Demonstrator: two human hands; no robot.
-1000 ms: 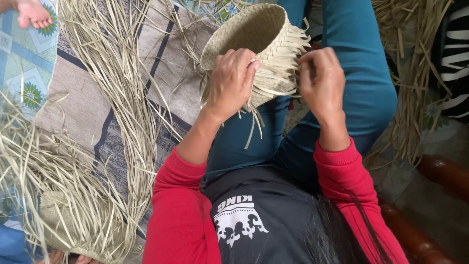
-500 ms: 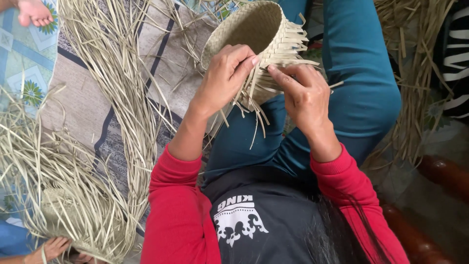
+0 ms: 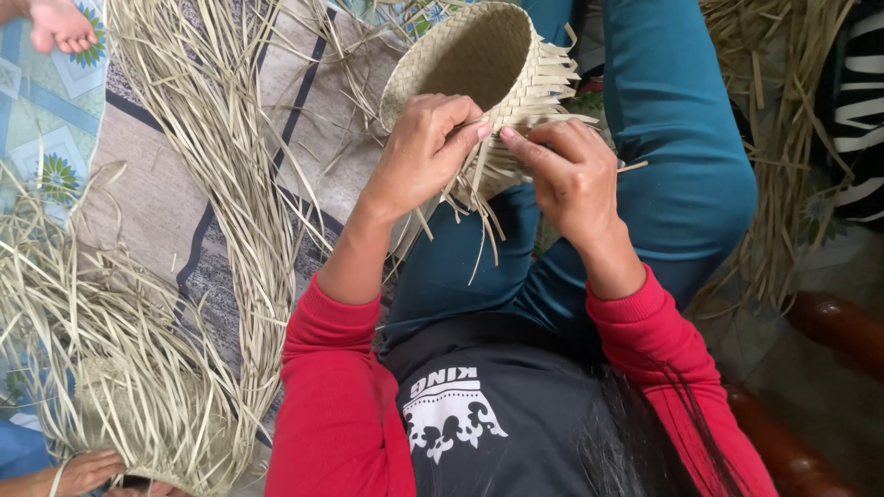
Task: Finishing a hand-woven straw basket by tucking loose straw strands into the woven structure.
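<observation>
Apparently both hands (image 3: 497, 161) pinch woven basket (image 3: 479, 69) strips.

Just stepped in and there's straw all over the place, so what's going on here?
A seated person in red sleeves is working on a small woven basket resting on their lap, with loose strip ends sticking out of its side. The left hand grips the basket's rim, while the right hand pinches one of the loose strips beside it. Long dried fibre strips lie spread over a patterned mat to the left. Another person's hand shows at the bottom left corner, by a pile of the same strips.
</observation>
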